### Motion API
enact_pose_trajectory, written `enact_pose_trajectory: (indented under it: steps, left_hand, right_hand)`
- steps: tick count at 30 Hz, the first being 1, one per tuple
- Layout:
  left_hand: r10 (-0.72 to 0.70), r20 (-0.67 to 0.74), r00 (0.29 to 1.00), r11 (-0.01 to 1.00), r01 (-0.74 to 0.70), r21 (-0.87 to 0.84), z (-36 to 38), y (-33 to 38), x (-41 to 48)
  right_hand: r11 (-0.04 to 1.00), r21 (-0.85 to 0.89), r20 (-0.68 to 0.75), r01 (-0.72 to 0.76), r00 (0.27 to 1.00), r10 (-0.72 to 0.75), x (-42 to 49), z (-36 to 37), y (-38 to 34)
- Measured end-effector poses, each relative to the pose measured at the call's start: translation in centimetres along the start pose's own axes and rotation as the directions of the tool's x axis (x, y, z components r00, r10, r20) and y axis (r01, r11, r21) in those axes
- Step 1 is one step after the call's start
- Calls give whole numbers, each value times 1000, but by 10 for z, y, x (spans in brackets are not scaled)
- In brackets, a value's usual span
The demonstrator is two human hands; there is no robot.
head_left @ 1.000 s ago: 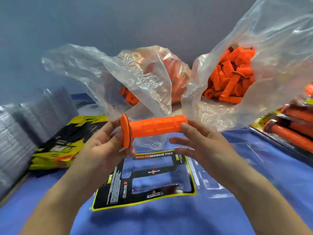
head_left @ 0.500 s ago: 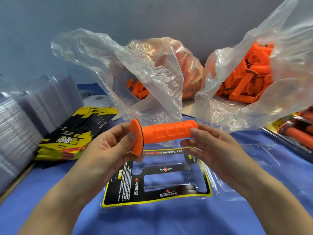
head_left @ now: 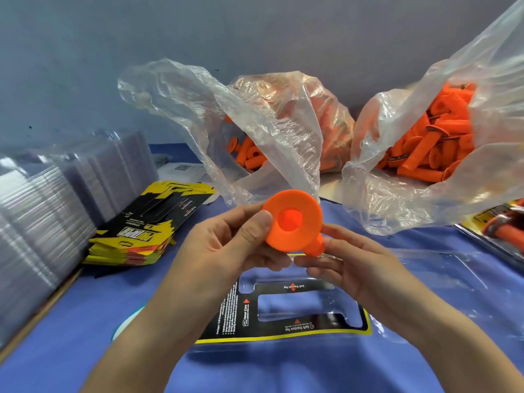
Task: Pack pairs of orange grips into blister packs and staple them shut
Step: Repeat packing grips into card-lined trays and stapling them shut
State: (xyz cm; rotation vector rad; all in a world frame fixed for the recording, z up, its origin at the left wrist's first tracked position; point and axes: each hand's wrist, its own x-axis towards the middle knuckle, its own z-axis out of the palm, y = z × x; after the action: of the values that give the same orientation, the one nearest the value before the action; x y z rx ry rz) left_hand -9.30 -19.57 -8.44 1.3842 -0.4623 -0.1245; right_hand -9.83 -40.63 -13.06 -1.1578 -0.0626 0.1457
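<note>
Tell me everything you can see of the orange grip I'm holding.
The orange grip is a matte, rubbery-looking tube with a wide round flange. Its flanged end faces the camera, body pointing away. The left hand pinches the flange rim, the right hand holds the body, above the blister pack.

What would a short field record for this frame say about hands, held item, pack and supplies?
left hand: grips the flange of the orange grip
right hand: pinches the grip's other end
grip pose: flange faces the camera
blister pack: flat on the blue table, cavities look empty
supplies: left bag and right bag of grips, card stack, clear blister stack
</note>
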Motion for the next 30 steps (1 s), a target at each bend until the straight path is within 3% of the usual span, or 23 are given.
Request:
enact_pose_trajectory:
  steps: [2,4,7,10,17,19,21,22,24,25,27,29,30]
  left_hand:
    - [-16,-20,1000,999,15,-49,2,2,1]
    - [-43,-46,998,995,39,-96,2,3,2]
    - [-95,-59,994,986,86,-141,2,6,3]
    - [-133,-57,989,978,122,-170,3,6,5]
    - [-119,-19,993,980,115,-161,12,15,2]
    - [-65,-28,998,993,62,-101,16,18,-1]
    - [68,-39,997,993,-64,96,18,20,-6]
    - [171,-35,985,947,-155,283,18,19,-8]
    - [336,44,941,737,-291,610,19,17,-11]
    - [375,77,924,668,-327,668,21,14,-11]
    - [376,93,922,681,-343,648,25,7,-9]
    - [329,103,939,708,-317,631,26,0,-7]
    - [337,127,933,660,-330,675,24,-3,-6]
  right_hand:
    - [998,-57,-1,-3,1000,3,-3,2,-2]
    - [967,-251,-29,49,998,-58,-5,5,-3]
    - [817,-525,-92,239,939,-333,-7,10,-12]
    - [688,-593,-14,418,849,-528,-13,17,-22]
    - [145,-802,355,580,657,-665,-26,37,-33]
    - [56,-814,389,578,614,-687,-27,37,-37]
    - [80,-785,374,615,572,-730,-27,39,-39]
    - [144,-755,336,639,566,-753,-27,40,-39]
    - [363,-639,205,678,605,-769,-26,42,-38]
    - [459,-571,136,680,630,-764,-25,43,-36]
    - [568,-498,48,655,675,-737,-24,41,-31]
    - [622,-479,64,620,731,-679,-24,33,-27]
    - [642,-486,97,593,766,-635,-24,27,-27]
